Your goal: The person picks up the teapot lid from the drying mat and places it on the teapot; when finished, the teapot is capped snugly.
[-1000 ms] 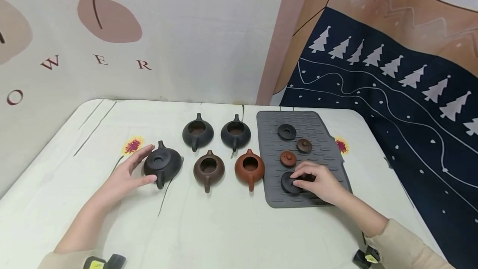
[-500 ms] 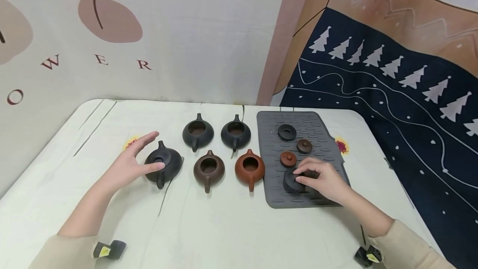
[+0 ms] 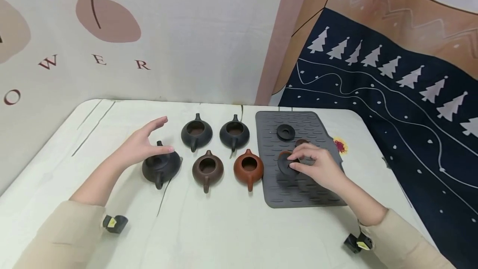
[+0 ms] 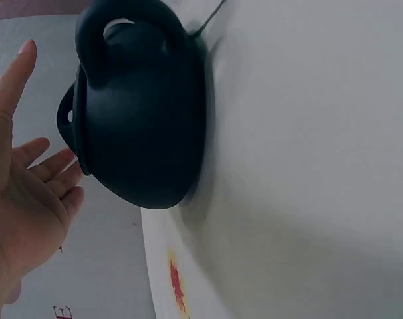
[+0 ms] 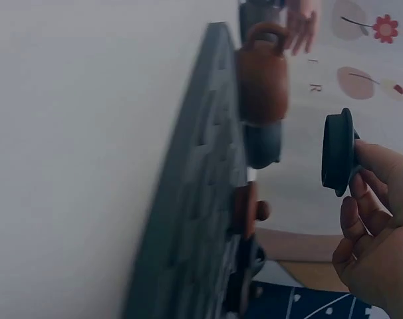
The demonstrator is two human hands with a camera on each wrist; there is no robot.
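Black lid (image 5: 336, 154) now raised off mat (image 3: 276, 197), right fingers (image 5: 350, 219) pinching.

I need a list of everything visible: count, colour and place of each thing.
Lidded pot: one, black, front left
Black pots: two, black, back row, lidless
Brown pot: one, brown, front middle, lidless
Red pot: one, red-brown, front right, lidless
Held lid: one, black, over the mat
Black lid: one, black, mat's far end
Brown lid: one, brown, on mat
Red lid: one, orange-red, on mat
Mat: one, grey, right on table
Table: one, white-covered, below
Table flowers: two, red-yellow, left and right
Backdrop: one, pale, behind
Tree cloth: one, navy, right rear
Sleeves: two, beige, bottom corners
Wrist cameras: two, black, cuffs
Left grip: one, bare, above lidded pot
Right grip: one, bare, pinching held lid
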